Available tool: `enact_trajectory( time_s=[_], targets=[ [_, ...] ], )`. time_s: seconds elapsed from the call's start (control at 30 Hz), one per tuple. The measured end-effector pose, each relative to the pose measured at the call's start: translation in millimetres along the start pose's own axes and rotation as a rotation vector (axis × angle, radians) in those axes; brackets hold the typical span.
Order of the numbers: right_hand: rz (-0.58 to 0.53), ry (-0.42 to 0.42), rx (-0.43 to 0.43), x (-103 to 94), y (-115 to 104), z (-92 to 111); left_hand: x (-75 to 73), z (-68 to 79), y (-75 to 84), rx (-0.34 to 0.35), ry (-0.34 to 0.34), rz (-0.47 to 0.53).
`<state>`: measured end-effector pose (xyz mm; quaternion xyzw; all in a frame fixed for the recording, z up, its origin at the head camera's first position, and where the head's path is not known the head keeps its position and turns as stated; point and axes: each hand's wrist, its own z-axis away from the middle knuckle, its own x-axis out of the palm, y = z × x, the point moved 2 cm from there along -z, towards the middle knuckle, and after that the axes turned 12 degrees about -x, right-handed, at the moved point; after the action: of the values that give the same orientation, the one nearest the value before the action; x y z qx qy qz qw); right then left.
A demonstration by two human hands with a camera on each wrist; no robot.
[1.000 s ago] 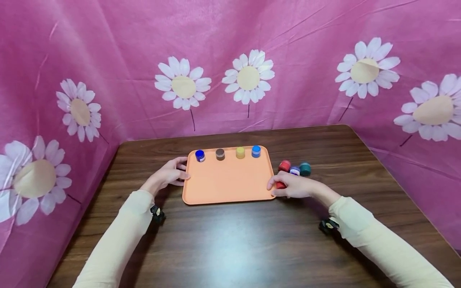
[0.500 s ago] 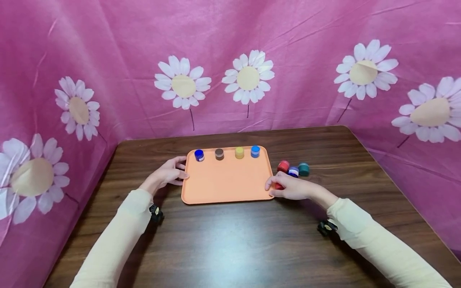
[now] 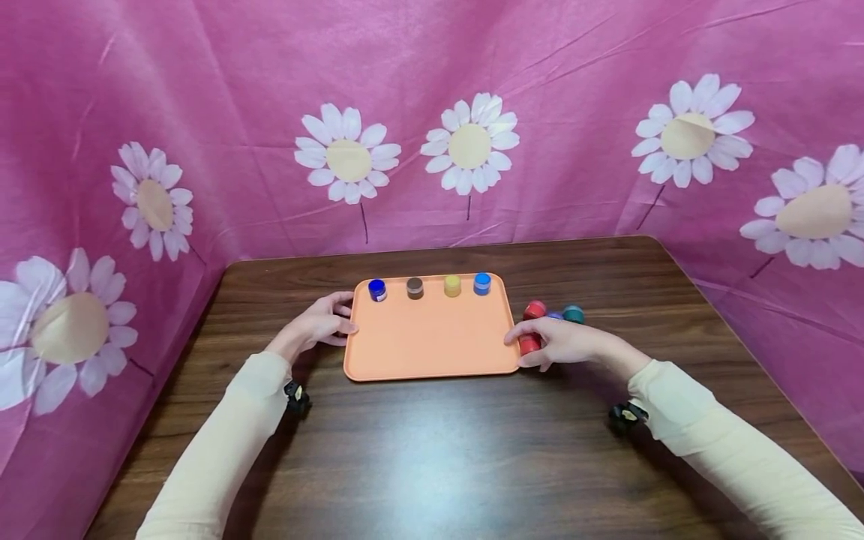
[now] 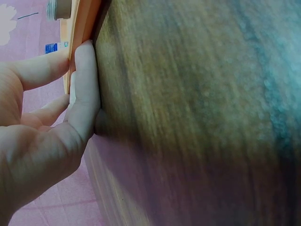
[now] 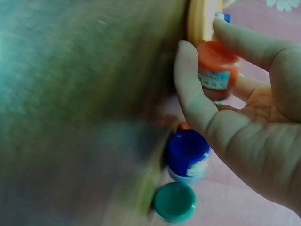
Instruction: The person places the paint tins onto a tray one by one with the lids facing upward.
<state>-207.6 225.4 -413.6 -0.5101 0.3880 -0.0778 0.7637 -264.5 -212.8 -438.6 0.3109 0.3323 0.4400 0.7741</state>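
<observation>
An orange tray lies on the table with a dark blue jar, a brown jar, a yellow jar and a light blue jar along its far side. My left hand holds the tray's left edge, digits above and below the rim in the left wrist view. At the right edge, my right hand has its fingers and thumb parted around a small red jar. One fingertip reaches over the tray rim; the thumb lies beside the jar.
Just beyond the right hand stand another red jar, a purple-blue jar and a green jar. The dark wooden table reaches back to a pink curtain with daisies.
My right hand has shifted slightly right and spread wider, so more of the near red jar shows. The purple-blue jar is now mostly hidden behind that hand. The left hand stays at the tray.
</observation>
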Motion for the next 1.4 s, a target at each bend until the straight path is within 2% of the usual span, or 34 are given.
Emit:
enact_trajectory(
  time_s=[0.2,0.33,0.5,0.73,1.03,1.13,1.27,1.4],
  targets=[
    [0.044,-0.022,-0.025,-12.6,-9.0,1.5,1.0,-0.5,-1.0,-0.002,-0.006,0.010],
    [-0.014,-0.029,-0.054,-16.4,-20.1,-7.2,-0.4,-1.0,-0.7,0.005,0.001,0.011],
    [-0.078,-0.042,-0.109,-11.8,-36.5,-27.0,-2.2,-2.7,-0.6,0.006,0.005,0.005],
    [-0.021,-0.134,-0.236,1.6,-59.1,-57.3,-2.2,-1.6,-0.7,0.002,0.008,0.011],
    [-0.024,-0.204,-0.281,12.2,-66.2,-91.9,-1.4,1.0,0.9,0.002,0.002,0.009],
    [-0.059,-0.177,-0.260,16.2,-66.2,-102.9,-1.2,2.1,1.1,-0.004,-0.001,0.005],
    [-0.101,-0.089,-0.236,23.0,-68.8,-119.0,-0.6,2.3,1.6,0.004,-0.002,0.004],
    [-0.133,-0.045,-0.214,32.5,-75.2,-134.3,0.0,2.6,2.8,0.008,-0.002,0.008]
  ],
)
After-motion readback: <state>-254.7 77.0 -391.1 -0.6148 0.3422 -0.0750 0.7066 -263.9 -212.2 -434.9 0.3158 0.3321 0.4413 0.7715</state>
